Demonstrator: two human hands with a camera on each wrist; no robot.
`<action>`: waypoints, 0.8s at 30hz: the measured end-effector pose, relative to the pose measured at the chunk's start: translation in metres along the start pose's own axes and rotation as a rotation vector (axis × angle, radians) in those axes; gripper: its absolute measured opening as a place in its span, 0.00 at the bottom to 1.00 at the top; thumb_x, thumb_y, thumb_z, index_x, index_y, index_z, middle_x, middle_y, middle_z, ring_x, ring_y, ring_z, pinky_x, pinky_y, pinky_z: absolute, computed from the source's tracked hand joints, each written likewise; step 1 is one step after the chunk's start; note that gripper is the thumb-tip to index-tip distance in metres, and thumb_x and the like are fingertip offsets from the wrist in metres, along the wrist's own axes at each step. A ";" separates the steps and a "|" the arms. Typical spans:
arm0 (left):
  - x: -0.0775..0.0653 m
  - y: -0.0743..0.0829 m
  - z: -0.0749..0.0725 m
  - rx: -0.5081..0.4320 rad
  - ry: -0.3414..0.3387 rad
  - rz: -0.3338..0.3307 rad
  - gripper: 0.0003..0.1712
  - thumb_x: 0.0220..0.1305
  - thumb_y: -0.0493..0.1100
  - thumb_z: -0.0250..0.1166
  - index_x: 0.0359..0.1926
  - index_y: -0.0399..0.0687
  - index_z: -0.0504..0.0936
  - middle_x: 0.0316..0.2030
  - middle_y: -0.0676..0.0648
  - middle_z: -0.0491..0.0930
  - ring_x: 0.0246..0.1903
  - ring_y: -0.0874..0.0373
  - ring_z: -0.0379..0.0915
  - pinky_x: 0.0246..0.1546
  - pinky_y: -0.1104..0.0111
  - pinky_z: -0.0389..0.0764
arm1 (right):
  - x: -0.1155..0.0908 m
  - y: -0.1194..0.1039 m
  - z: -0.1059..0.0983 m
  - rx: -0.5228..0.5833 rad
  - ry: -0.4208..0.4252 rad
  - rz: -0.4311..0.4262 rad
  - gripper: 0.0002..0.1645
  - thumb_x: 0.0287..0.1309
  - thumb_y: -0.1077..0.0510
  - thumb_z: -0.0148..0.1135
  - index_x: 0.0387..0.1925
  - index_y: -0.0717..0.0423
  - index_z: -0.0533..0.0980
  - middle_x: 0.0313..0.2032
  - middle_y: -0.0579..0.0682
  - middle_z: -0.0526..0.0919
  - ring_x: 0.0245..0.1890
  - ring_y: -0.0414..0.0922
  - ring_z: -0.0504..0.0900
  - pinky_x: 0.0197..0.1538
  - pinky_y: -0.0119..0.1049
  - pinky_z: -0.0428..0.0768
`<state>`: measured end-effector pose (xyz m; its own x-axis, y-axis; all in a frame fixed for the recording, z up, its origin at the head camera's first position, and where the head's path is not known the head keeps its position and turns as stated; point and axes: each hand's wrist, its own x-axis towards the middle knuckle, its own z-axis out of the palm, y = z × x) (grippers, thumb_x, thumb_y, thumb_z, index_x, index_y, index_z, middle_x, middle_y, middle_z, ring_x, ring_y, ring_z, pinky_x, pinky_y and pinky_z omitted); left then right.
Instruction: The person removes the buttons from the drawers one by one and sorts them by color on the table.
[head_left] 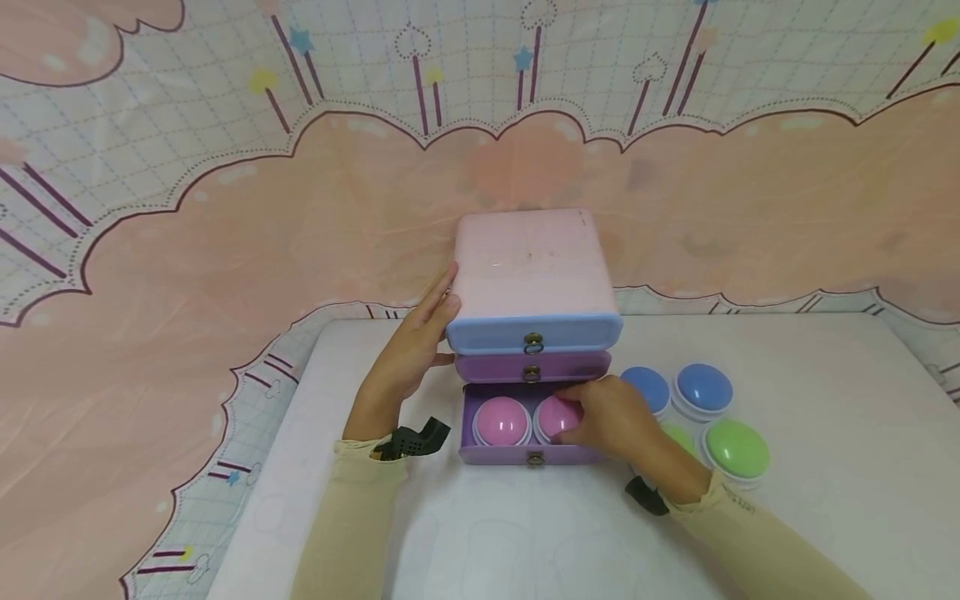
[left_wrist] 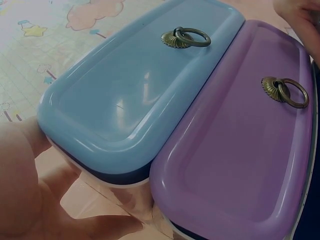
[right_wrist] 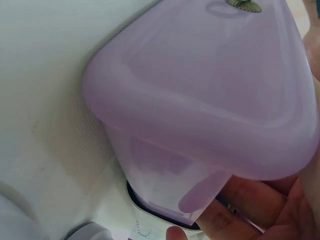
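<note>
A small drawer cabinet (head_left: 528, 267) with a pink top stands on the table, its light purple bottom drawer (head_left: 487, 456) pulled out. Inside that drawer are two round pots with pink domed lids, a left pot (head_left: 502, 422) and a right pot (head_left: 555, 417). My right hand (head_left: 618, 417) reaches in and pinches the right pot between thumb and fingers, covering its right side. My left hand (head_left: 411, 350) steadies the cabinet's left side with extended, spread fingers. In the left wrist view, the blue drawer (left_wrist: 120, 100) and the darker purple drawer (left_wrist: 225, 150) are pushed in.
Right of the cabinet stand two blue-lidded pots (head_left: 703, 388) and two green-lidded pots (head_left: 738, 449), partly behind my right hand and forearm. A patterned cloth (head_left: 337, 217) hangs behind the white table (head_left: 465, 533). Brass ring pulls (head_left: 533, 342) stick out from the drawer fronts.
</note>
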<state>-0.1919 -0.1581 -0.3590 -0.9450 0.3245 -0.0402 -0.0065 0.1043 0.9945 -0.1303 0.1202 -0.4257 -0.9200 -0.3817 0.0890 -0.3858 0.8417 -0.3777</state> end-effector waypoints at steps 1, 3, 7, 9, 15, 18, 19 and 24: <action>0.000 0.000 0.000 0.000 0.001 0.000 0.31 0.78 0.61 0.50 0.76 0.90 0.53 0.81 0.66 0.39 0.70 0.38 0.66 0.60 0.32 0.71 | 0.000 0.000 0.000 0.001 0.006 -0.002 0.35 0.37 0.47 0.87 0.50 0.52 0.87 0.38 0.47 0.91 0.37 0.43 0.86 0.45 0.42 0.85; 0.000 0.000 0.000 0.003 0.001 0.000 0.31 0.78 0.61 0.50 0.76 0.90 0.52 0.81 0.65 0.39 0.70 0.38 0.66 0.60 0.32 0.71 | -0.001 -0.001 -0.002 0.006 0.014 -0.001 0.35 0.37 0.46 0.87 0.51 0.52 0.87 0.37 0.47 0.91 0.35 0.42 0.84 0.43 0.40 0.84; 0.000 0.000 0.000 0.005 0.001 0.002 0.31 0.78 0.62 0.50 0.76 0.90 0.52 0.81 0.64 0.39 0.70 0.37 0.65 0.60 0.31 0.71 | -0.002 -0.004 -0.007 0.052 0.004 0.045 0.36 0.39 0.46 0.86 0.53 0.52 0.86 0.37 0.47 0.91 0.33 0.41 0.80 0.41 0.38 0.81; 0.000 0.000 0.000 0.007 0.000 0.003 0.31 0.78 0.62 0.50 0.76 0.90 0.52 0.81 0.64 0.39 0.70 0.37 0.65 0.60 0.32 0.71 | -0.003 -0.006 -0.010 0.071 -0.010 0.081 0.36 0.40 0.46 0.85 0.54 0.51 0.86 0.38 0.47 0.91 0.34 0.41 0.80 0.41 0.38 0.81; 0.001 -0.001 0.000 0.016 0.001 0.004 0.31 0.78 0.63 0.50 0.76 0.91 0.52 0.81 0.64 0.39 0.70 0.38 0.66 0.59 0.33 0.72 | -0.007 -0.010 -0.015 0.070 0.011 0.111 0.36 0.42 0.44 0.83 0.55 0.52 0.85 0.36 0.47 0.90 0.33 0.42 0.80 0.39 0.37 0.81; 0.001 -0.001 0.000 0.017 0.000 0.003 0.31 0.78 0.63 0.50 0.75 0.91 0.52 0.81 0.64 0.39 0.70 0.38 0.66 0.59 0.33 0.72 | -0.010 -0.014 -0.016 0.066 0.045 0.115 0.35 0.42 0.45 0.83 0.54 0.52 0.86 0.35 0.48 0.90 0.32 0.42 0.82 0.40 0.38 0.83; 0.001 -0.001 0.000 0.016 0.000 0.003 0.31 0.78 0.63 0.50 0.75 0.91 0.52 0.81 0.64 0.39 0.70 0.38 0.66 0.59 0.33 0.72 | -0.011 -0.015 -0.016 0.060 0.058 0.115 0.35 0.42 0.45 0.83 0.54 0.53 0.86 0.34 0.48 0.90 0.32 0.42 0.82 0.40 0.39 0.84; 0.001 -0.001 0.000 0.015 0.000 0.003 0.30 0.78 0.63 0.49 0.75 0.91 0.52 0.81 0.64 0.39 0.70 0.37 0.65 0.59 0.32 0.72 | -0.016 -0.020 -0.018 0.025 0.119 0.115 0.33 0.42 0.45 0.83 0.51 0.53 0.86 0.33 0.49 0.90 0.31 0.45 0.84 0.39 0.40 0.85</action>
<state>-0.1927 -0.1581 -0.3603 -0.9452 0.3244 -0.0374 0.0009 0.1172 0.9931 -0.1090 0.1158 -0.4031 -0.9604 -0.2340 0.1512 -0.2765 0.8670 -0.4146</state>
